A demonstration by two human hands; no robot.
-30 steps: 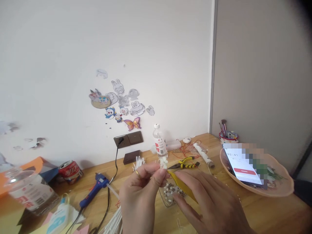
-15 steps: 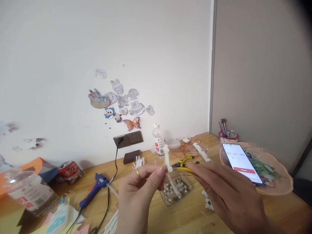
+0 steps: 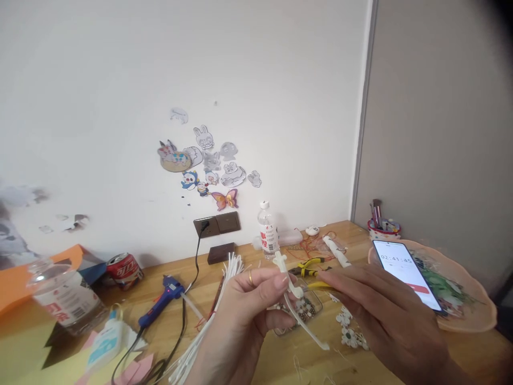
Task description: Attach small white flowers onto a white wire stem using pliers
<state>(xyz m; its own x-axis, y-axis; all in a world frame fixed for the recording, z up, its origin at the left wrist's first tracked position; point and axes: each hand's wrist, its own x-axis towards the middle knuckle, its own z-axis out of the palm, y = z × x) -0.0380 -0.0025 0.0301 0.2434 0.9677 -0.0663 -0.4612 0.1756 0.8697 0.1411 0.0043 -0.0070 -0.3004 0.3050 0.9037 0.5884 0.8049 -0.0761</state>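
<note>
My left hand [image 3: 250, 302] pinches a thin white stem with small white buds [image 3: 289, 282] between thumb and fingers, held tilted above the desk. A ring shows on one finger. My right hand [image 3: 385, 315] reaches in from the right with fingers stretched toward the stem, and a yellow piece [image 3: 320, 285] lies at its fingertips. Whether it grips that piece I cannot tell. Under both hands sits a small clear tray of beads [image 3: 306, 310].
On the wooden desk [image 3: 260, 369] lie yellow-handled pliers [image 3: 306, 266], a blue glue gun [image 3: 160, 302], white stem bundles [image 3: 192, 355], white paper flowers [image 3: 349, 329], a water bottle [image 3: 267, 233], a red can [image 3: 123, 270], and a phone [image 3: 406, 274] in a beige dish [image 3: 473, 321].
The view shifted right and up slightly. My left hand turned the white stem so it hangs lower and longer. My right hand moved off the bead tray to beside the stem.
</note>
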